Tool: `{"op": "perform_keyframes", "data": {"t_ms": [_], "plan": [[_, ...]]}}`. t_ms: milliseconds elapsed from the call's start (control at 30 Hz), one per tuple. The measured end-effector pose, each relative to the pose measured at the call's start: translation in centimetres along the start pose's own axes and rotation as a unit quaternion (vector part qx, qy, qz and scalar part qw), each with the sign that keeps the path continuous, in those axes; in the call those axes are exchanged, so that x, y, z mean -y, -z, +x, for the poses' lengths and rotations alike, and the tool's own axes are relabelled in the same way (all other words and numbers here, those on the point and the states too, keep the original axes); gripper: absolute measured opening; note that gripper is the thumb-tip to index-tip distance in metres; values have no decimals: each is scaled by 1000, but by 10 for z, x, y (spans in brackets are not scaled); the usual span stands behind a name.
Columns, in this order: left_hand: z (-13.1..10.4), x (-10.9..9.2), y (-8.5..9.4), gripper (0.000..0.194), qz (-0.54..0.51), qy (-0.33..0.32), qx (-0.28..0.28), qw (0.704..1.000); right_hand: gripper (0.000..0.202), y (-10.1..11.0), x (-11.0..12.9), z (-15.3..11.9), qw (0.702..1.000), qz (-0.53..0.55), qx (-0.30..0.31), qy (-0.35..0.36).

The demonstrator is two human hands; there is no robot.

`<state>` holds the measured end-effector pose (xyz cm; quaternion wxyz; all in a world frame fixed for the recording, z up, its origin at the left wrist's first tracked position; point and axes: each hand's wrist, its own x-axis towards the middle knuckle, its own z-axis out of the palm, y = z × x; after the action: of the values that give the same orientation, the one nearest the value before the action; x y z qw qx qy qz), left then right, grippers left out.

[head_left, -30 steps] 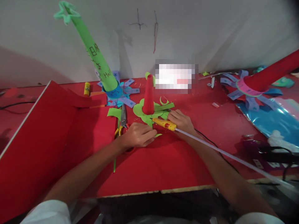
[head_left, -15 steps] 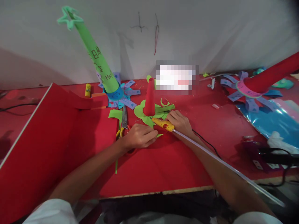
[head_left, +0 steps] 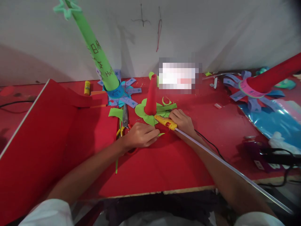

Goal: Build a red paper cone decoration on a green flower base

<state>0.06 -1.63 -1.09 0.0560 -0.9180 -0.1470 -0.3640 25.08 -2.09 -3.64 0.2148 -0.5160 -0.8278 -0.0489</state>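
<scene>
My left hand (head_left: 143, 135) is closed around a small green paper piece (head_left: 161, 134), whose tip sticks out past the fingers. My right hand (head_left: 182, 121) is wrapped round the handle side of a yellow glue gun (head_left: 166, 122), its nozzle pointing left at the green paper. A long clear glue stick (head_left: 211, 154) runs from the gun's back over my right forearm. Just beyond both hands, a red paper cone (head_left: 151, 97) stands on green petal-shaped paper (head_left: 141, 110). Scissors (head_left: 125, 116) lie beside my left hand, partly hidden by it.
A tall green paper tube (head_left: 96, 50) on a blue base stands at back left, near a yellow glue tube (head_left: 87, 88). Large red card (head_left: 35, 141) rises at left. At right are a red tube (head_left: 277, 73), blue plastic packet (head_left: 265, 122) and purple object (head_left: 258, 155).
The view has shifted slightly, so the wall and tall tubes sit higher in it. The glue gun's nozzle has moved slightly right relative to the cone. Both hands keep their hold.
</scene>
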Motion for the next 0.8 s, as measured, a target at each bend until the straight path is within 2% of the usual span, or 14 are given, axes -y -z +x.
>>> {"op": "perform_keyframes", "data": {"t_ms": [267, 433, 500, 567, 633, 733, 800], "plan": [[1, -1, -1, 11, -29, -21, 12, 999, 22, 0, 0, 0, 1000, -11, 18, 4], [4, -3, 1, 19, -17, -30, 3, 999, 29, 2, 1, 0, 1000, -3, 20, 6], [8, -9, 2, 25, 22, -48, 3, 999, 30, 2, 0, 0, 1000, 1, 22, 7], [17, -18, 4, 38, 62, -63, 22, 996, 29, 2, 0, 1, 1000, 0, 23, 10], [28, -30, 4, 47, 89, -40, 57, 994, 27, 2, -1, 0, 1000, -7, 21, 18], [43, -46, 1, 39, 102, 0, 112, 988, 28, 3, 1, 0, 999, -10, 25, 27], [48, -52, -2, 29, 106, 6, 118, 987, 32, 5, 3, -1, 999, -3, 31, 26]]}}
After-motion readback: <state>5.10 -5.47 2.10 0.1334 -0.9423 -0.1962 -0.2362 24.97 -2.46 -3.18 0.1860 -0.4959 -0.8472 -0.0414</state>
